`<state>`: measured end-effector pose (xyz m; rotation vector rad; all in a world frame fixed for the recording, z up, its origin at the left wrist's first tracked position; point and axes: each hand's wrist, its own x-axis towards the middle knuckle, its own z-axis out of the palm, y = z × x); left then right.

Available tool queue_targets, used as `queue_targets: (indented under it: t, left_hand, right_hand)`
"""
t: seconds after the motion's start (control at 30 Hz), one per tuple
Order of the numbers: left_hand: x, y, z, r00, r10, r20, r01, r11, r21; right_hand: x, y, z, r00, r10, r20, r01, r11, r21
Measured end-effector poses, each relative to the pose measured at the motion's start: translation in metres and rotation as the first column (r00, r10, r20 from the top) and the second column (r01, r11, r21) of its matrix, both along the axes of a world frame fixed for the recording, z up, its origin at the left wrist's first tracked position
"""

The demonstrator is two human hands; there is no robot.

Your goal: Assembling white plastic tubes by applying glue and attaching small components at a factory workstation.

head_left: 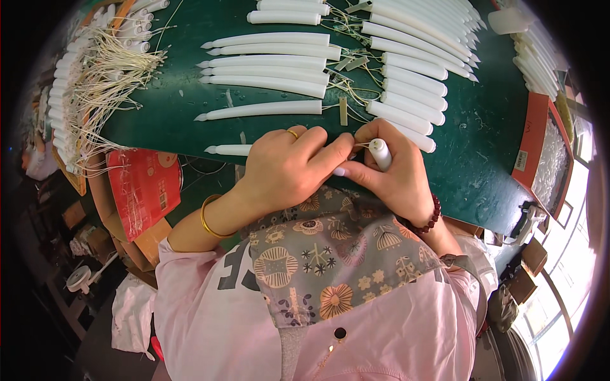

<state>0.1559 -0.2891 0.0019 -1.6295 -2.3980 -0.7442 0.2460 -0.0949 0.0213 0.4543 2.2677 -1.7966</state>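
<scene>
Near the table's front edge, my two hands meet at the fingertips. My left hand, palm down with curled fingers, covers most of a white LED taper candle whose pointed tip sticks out to the left. My right hand grips a short white candle tube, tilted with its round end up, between thumb and fingers. A thin wire runs from that tube towards my left fingertips. What the pinched fingertips hold between them is hidden. Just beyond, another taper candle lies wired to a small flat strip.
More white candles and tubes lie in rows on the green table, joined by wires and small boards. Bundled cream wires with white tubes fill the left. Red boxes stand left and right.
</scene>
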Motion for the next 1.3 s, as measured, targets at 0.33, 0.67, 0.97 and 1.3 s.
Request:
queue_targets:
  t: [0.33,0.67,0.97,1.3]
  left_hand:
    - [-0.011,-0.014,0.008,0.964,0.001,0.267,-0.024,0.996,0.084]
    - [0.004,-0.016,0.005,0.963,-0.029,0.268,-0.015,0.987,0.162]
    - [0.002,-0.009,0.004,0.969,-0.073,0.237,0.050,0.993,0.102]
    - [0.003,-0.008,0.012,0.986,0.028,0.162,-0.045,0.994,0.101]
  right_hand:
    - [0.013,0.017,0.004,1.000,-0.019,0.013,0.021,0.969,-0.246]
    - [0.006,0.022,0.007,0.992,0.091,0.085,-0.059,0.943,-0.326]
    - [-0.002,0.027,0.008,0.971,0.225,0.077,-0.194,0.938,-0.289]
    - [-0.001,0.006,-0.014,0.969,0.240,-0.059,-0.242,0.871,-0.428]
